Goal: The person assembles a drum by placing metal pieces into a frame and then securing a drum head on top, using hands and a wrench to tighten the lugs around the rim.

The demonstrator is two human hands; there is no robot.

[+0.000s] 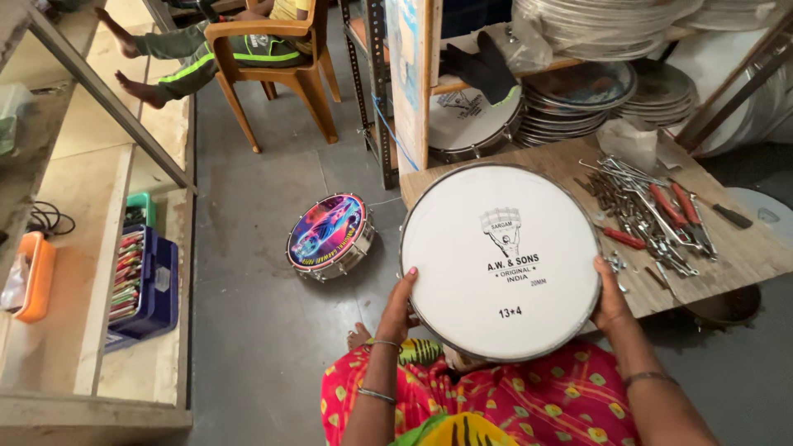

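I hold a round white frame drum [500, 260] with a metal rim and black print on its skin, tilted above my lap. My left hand [400, 310] grips its lower left rim. On the lower right rim my right hand [611, 297] holds it too. The drum's far edge hangs over a low wooden board [743, 256]. A pile of metal hooks, bolts and red-handled tools [652, 211] lies on that board, just right of the drum.
A small drum with a colourful printed skin [329, 235] lies on the grey floor to the left. Stacked drum rims and skins [578, 91] sit behind the board. A person sits on a wooden chair [277, 70] farther back. A blue crate [144, 285] stands at left.
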